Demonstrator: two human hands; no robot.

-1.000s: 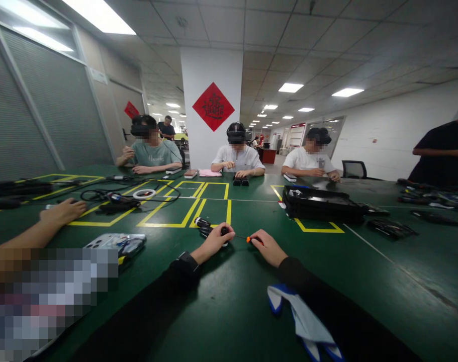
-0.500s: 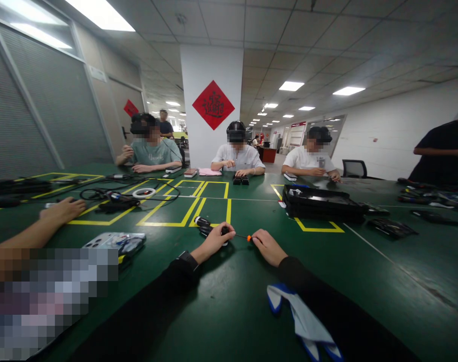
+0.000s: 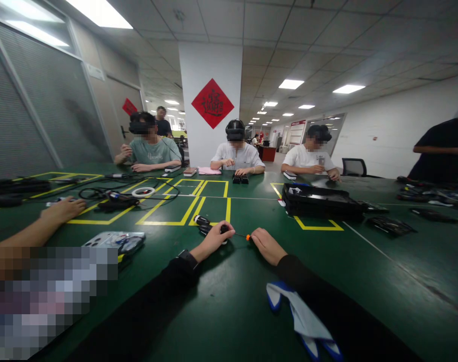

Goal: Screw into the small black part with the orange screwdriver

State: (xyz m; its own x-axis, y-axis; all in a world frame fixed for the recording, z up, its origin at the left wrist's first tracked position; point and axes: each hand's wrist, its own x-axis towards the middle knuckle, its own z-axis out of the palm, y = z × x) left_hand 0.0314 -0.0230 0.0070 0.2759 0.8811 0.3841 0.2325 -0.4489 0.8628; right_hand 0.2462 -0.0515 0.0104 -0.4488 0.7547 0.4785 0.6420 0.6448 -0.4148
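Note:
My left hand (image 3: 212, 240) is closed around a small black object (image 3: 224, 230), mostly hidden by the fingers, with a whitish bit below it. Beyond that hand, a black cylindrical piece with a white band (image 3: 202, 220) shows; I cannot tell whether it touches the held object. My right hand (image 3: 268, 246) grips a screwdriver with an orange collar (image 3: 248, 237). Its thin shaft points left to the black object, and its handle is covered by my fingers. White cloth with blue edging (image 3: 302, 317) lies by my right forearm.
A black tray-like case (image 3: 323, 201) stands ahead right on the green table (image 3: 229, 317). Cables and a white ring (image 3: 143, 192) lie ahead left. A clear plastic bag (image 3: 125, 240) is nearer. Another person's hand (image 3: 65, 210) rests at left; several people sit opposite.
Both hands keep the same hold, with the screwdriver still pointing at the black object. The view has shifted very slightly.

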